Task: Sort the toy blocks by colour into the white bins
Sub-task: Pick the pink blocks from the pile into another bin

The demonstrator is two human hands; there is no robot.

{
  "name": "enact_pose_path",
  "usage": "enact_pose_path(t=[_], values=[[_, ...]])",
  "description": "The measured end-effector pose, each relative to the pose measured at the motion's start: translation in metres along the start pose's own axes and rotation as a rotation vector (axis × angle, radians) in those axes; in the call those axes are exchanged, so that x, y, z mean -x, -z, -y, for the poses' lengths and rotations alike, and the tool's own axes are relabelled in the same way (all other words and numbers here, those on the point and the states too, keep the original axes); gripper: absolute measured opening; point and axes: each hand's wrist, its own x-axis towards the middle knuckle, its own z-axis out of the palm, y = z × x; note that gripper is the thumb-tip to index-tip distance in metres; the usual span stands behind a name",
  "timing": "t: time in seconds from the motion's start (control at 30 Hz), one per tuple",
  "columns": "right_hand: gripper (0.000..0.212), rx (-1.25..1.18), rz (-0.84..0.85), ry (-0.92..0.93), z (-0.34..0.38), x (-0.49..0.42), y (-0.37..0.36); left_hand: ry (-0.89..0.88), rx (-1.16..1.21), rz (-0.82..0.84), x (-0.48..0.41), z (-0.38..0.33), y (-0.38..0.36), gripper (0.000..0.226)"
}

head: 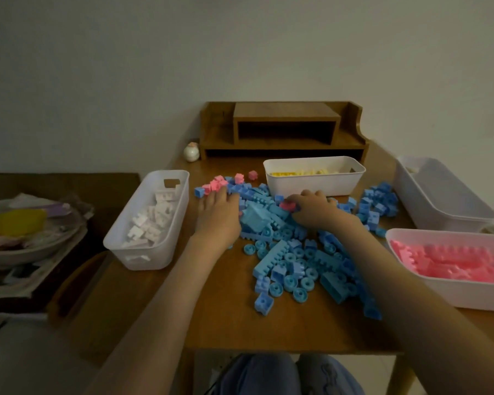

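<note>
- Head view: a wooden bench [217,323] carries a spread of blue blocks [297,252] at its middle
- The left hand [217,220] lies palm down and flat, fingers open, on the left edge of the pile, its fingertips touching a small cluster of pink blocks [216,183]
- The right hand [314,208] curls over the far part of the pile, its fingers closed around a pink block [288,206]
- A bin of white blocks [151,220] stands at the left, a bin of yellow blocks [314,175] at the far middle just behind the right hand
- A bin of pink blocks [451,269] sits near right; another white bin [439,195] far right, its contents hard to tell
- A wooden shelf [283,129] stands at the far edge
</note>
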Motion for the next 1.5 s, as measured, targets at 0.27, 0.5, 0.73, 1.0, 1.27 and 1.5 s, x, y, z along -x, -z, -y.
enact_pose_path(t=[0.27, 0.5, 0.73, 1.0, 1.27, 1.5], values=[[0.039, -0.07, -0.137, -0.051, -0.006, -0.006, -0.002, -0.025, -0.069, -0.076, -0.006, 0.002, -0.016, 0.051], [0.035, -0.213, -0.047, 0.011, -0.009, -0.003, 0.002, -0.039, 0.198, -0.23, -0.001, 0.005, -0.01, 0.035], [0.022, -0.43, -0.28, 0.099, 0.007, 0.006, 0.014, 0.043, 0.459, -0.299, -0.004, 0.007, -0.007, 0.03], [0.048, -0.427, -0.076, 0.377, 0.068, 0.021, 0.02, 0.121, 0.597, -0.383, -0.004, 0.009, -0.002, 0.026], [0.035, -0.308, -0.26, 0.207, 0.045, 0.018, 0.024, 0.154, 0.447, -0.273, -0.009, 0.009, -0.011, 0.034], [0.055, -0.246, -0.342, 0.153, 0.043, 0.01, 0.025, 0.048, 0.224, -0.181, -0.011, 0.009, -0.018, 0.026]])
